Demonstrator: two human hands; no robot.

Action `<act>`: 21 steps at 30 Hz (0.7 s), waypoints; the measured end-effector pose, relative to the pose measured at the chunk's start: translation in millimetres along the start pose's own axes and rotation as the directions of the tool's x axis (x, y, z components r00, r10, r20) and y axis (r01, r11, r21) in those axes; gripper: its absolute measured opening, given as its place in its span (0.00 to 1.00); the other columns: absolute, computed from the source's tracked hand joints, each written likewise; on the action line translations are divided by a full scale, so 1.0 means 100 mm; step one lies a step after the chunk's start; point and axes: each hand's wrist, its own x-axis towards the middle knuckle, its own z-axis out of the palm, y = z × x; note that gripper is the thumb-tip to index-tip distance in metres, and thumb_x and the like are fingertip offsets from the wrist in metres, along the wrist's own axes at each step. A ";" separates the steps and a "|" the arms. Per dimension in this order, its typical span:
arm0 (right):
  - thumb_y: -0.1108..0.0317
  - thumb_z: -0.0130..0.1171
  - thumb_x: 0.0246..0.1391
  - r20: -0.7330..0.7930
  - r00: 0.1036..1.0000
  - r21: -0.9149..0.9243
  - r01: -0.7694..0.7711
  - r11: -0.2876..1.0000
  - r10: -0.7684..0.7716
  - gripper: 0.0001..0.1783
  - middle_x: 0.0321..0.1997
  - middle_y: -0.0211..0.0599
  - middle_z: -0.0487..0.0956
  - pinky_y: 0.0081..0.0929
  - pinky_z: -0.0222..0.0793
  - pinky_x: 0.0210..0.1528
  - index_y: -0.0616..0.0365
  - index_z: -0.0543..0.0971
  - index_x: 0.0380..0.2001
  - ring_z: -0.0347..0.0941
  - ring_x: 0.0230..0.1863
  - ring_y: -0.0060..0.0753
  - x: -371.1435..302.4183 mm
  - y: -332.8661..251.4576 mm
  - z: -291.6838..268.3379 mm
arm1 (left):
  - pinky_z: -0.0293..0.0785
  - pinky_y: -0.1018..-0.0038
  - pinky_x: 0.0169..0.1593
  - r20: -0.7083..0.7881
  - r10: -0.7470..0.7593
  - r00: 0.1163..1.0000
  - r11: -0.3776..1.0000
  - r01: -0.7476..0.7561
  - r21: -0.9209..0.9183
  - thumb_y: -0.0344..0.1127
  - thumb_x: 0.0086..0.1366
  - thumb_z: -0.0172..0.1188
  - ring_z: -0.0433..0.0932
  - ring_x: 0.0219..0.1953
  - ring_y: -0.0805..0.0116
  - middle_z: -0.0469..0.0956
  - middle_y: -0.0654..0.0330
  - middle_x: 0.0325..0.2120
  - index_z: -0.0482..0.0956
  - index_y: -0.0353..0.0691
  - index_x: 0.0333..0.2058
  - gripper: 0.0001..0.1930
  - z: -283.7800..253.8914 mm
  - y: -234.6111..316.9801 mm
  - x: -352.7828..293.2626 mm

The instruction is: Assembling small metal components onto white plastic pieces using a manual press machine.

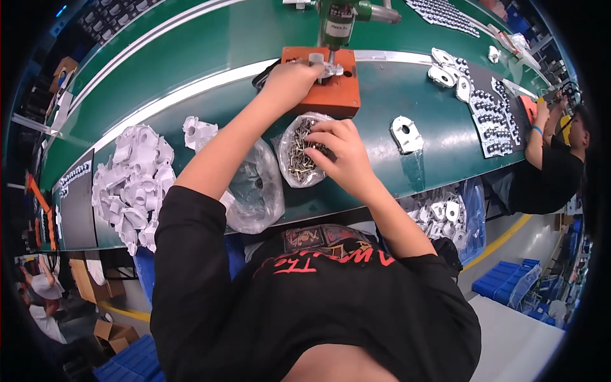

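My left hand (287,84) reaches forward to an orange block (328,95), its fingers closed on a white plastic part (330,67) that sits on the block. Directly above that part comes down the spindle of a green bench press (337,24). Nearer to me, a clear plastic bag (308,181) holds many small metal screws or pins (298,153). Over its right side is my right hand (344,151), thumb and fingers apart, fingertips at the metal pieces. Nothing shows in its grasp.
White plastic parts (135,184) are heaped at left beside another clear bag (258,204). One white part (406,135) lies right of the screws. Further right are rows of parts with black pieces (495,124) and a co-worker (554,159). A green conveyor belt (242,38) runs behind.
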 end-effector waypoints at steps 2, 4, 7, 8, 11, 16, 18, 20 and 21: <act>0.70 0.66 0.41 0.045 0.999 -0.044 0.000 0.999 0.002 0.13 0.39 0.32 0.75 0.30 0.64 0.43 0.57 0.80 0.34 0.65 0.38 0.36 0.00 -0.01 0.00 | 0.75 0.58 0.32 -0.006 -0.024 1.000 0.997 0.024 -0.068 0.34 0.61 0.50 0.79 0.32 0.52 0.78 0.50 0.29 0.72 0.39 0.36 0.08 0.03 -0.02 -0.03; 0.70 0.66 0.40 0.078 0.997 -0.029 -0.017 0.999 0.019 0.13 0.39 0.31 0.75 0.30 0.64 0.43 0.55 0.81 0.34 0.65 0.37 0.35 0.00 -0.02 -0.01 | 0.75 0.58 0.36 -0.022 -0.033 0.999 0.984 0.029 -0.175 0.36 0.62 0.52 0.78 0.35 0.50 0.78 0.50 0.30 0.71 0.38 0.38 0.09 0.05 -0.04 -0.06; 0.69 0.67 0.38 0.125 0.992 -0.061 -0.014 0.998 0.022 0.14 0.40 0.30 0.74 0.30 0.64 0.42 0.54 0.81 0.34 0.65 0.36 0.34 0.02 -0.04 -0.03 | 0.74 0.58 0.38 -0.149 0.053 0.987 0.973 -0.085 -0.216 0.35 0.62 0.52 0.77 0.37 0.50 0.78 0.51 0.31 0.71 0.38 0.37 0.08 0.08 -0.07 -0.11; 0.69 0.67 0.38 0.142 0.989 -0.058 -0.020 0.998 0.028 0.14 0.40 0.30 0.74 0.30 0.64 0.42 0.54 0.81 0.34 0.65 0.36 0.34 0.02 -0.05 -0.03 | 0.73 0.58 0.38 -0.167 0.060 0.984 0.972 -0.096 -0.216 0.34 0.61 0.52 0.77 0.37 0.51 0.77 0.51 0.31 0.72 0.37 0.36 0.07 0.10 -0.08 -0.12; 0.69 0.67 0.38 0.165 0.985 -0.096 -0.034 0.995 0.050 0.14 0.41 0.31 0.73 0.31 0.64 0.43 0.54 0.81 0.34 0.65 0.37 0.34 0.04 -0.07 -0.05 | 0.73 0.59 0.39 -0.192 0.119 0.974 0.984 -0.141 -0.106 0.33 0.61 0.51 0.77 0.36 0.50 0.77 0.51 0.30 0.73 0.37 0.35 0.07 0.16 -0.11 -0.13; 0.70 0.66 0.39 0.191 0.982 -0.086 0.013 0.996 0.004 0.14 0.41 0.32 0.73 0.33 0.64 0.44 0.55 0.80 0.34 0.65 0.37 0.35 0.06 -0.10 -0.09 | 0.73 0.61 0.40 -0.090 0.058 0.994 0.982 -0.073 -0.173 0.34 0.61 0.53 0.76 0.37 0.53 0.75 0.52 0.34 0.75 0.38 0.36 0.08 0.16 -0.13 -0.14; 0.71 0.65 0.39 0.195 0.980 -0.090 -0.011 0.996 0.028 0.13 0.41 0.32 0.73 0.33 0.64 0.45 0.56 0.80 0.33 0.65 0.37 0.35 0.07 -0.11 -0.09 | 0.72 0.62 0.40 -0.043 0.049 0.998 0.978 -0.057 -0.201 0.34 0.60 0.54 0.75 0.37 0.54 0.74 0.54 0.35 0.76 0.39 0.36 0.08 0.09 -0.12 -0.15; 0.72 0.64 0.39 0.189 0.982 -0.094 -0.010 0.996 0.028 0.12 0.41 0.33 0.73 0.33 0.64 0.45 0.57 0.79 0.32 0.66 0.37 0.36 0.07 -0.12 -0.08 | 0.73 0.61 0.41 -0.334 0.223 0.916 0.973 -0.192 0.125 0.37 0.59 0.55 0.76 0.36 0.52 0.76 0.52 0.36 0.76 0.40 0.39 0.11 -0.03 -0.06 -0.21; 0.73 0.64 0.39 0.191 0.981 -0.097 -0.021 0.995 0.039 0.12 0.41 0.34 0.73 0.34 0.64 0.45 0.57 0.79 0.32 0.66 0.39 0.37 0.07 -0.12 -0.07 | 0.73 0.61 0.41 -0.356 0.247 0.901 0.968 -0.213 0.133 0.37 0.59 0.55 0.76 0.36 0.52 0.76 0.52 0.36 0.76 0.40 0.39 0.11 -0.12 -0.02 -0.28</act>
